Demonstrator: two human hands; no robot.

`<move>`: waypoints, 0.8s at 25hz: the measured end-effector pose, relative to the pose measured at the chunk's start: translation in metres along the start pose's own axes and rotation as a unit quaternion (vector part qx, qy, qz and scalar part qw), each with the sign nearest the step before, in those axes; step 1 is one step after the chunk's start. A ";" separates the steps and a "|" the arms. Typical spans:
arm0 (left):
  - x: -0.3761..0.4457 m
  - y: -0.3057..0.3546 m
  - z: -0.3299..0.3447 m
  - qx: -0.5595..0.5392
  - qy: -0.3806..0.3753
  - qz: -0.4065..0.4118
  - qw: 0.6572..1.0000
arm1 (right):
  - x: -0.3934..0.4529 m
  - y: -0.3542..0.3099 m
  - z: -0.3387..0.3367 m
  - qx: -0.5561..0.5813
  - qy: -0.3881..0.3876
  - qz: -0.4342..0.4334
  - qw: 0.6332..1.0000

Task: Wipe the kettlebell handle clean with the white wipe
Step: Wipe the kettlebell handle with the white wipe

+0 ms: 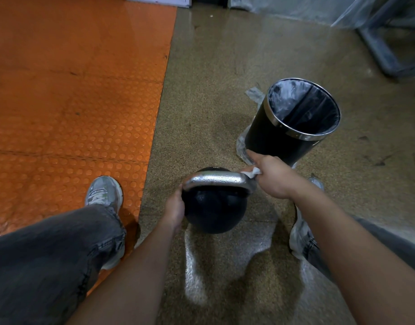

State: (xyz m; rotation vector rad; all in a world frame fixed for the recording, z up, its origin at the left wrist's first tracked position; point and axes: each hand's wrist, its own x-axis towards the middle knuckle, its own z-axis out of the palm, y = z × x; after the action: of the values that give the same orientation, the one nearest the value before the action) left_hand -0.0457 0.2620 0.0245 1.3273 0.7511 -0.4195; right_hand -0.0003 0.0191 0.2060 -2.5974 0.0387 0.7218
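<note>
- Orange studded mat [72, 90]: covers the floor on the left and meets the speckled tan floor [213, 90] along a straight seam.
- Left leg in grey jeans [49, 254]: bent, with a grey sneaker [104, 192] planted on the mat near the seam.
- Left hand [174, 209]: forearm reaching forward from below, the palm cupped against the left side of the ball with fingers curled round the lower left end of the handle, gripping it.
- Kettlebell [213, 212]: black ball, standing on the tan floor between the two feet, in the middle of the view.
- Kettlebell handle [215, 180]: silvery, arching over the ball, its surface wet with droplets.
- Clear plastic sheet [225, 254]: lies crumpled on the floor under and in front of the kettlebell.
- White wipe [253, 171]: bunched and pressed on the right upper corner of the handle.
- Right hand [272, 177]: forearm coming in from the lower right, fingers closed round the wipe, index finger pointing forward toward the bin.
- Black waste bin [279, 137]: chrome rim, lined with a dark bag, standing just beyond the right hand on another scrap of plastic; its lower wall is partly hidden by the hand.
- Right sneaker [300, 233]: partly hidden behind the right forearm.
- Grey metal frame [380, 50]: far right corner, under plastic sheeting.
</note>
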 end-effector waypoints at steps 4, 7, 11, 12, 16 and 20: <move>0.000 0.000 -0.001 -0.008 0.008 -0.004 1.000 | -0.009 0.002 0.000 -0.020 0.019 0.015 1.000; -0.001 0.001 0.000 -0.007 0.009 -0.011 1.000 | -0.006 -0.006 0.003 -0.001 0.007 0.000 1.000; -0.001 0.001 -0.001 -0.004 0.016 -0.010 1.000 | -0.011 0.003 0.003 0.000 0.033 0.013 0.999; 0.000 0.001 -0.002 -0.006 0.023 -0.013 1.000 | -0.013 0.004 0.005 -0.011 0.032 0.018 0.999; -0.001 0.003 -0.001 0.002 0.016 -0.014 1.000 | -0.012 -0.001 0.006 0.011 0.023 -0.002 1.000; -0.004 0.004 -0.002 -0.004 0.016 -0.013 1.000 | -0.018 0.009 0.008 0.001 0.038 0.021 0.999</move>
State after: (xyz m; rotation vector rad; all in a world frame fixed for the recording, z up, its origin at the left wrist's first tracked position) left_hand -0.0466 0.2644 0.0303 1.3212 0.7959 -0.4163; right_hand -0.0209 0.0128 0.2054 -2.6281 0.1169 0.6354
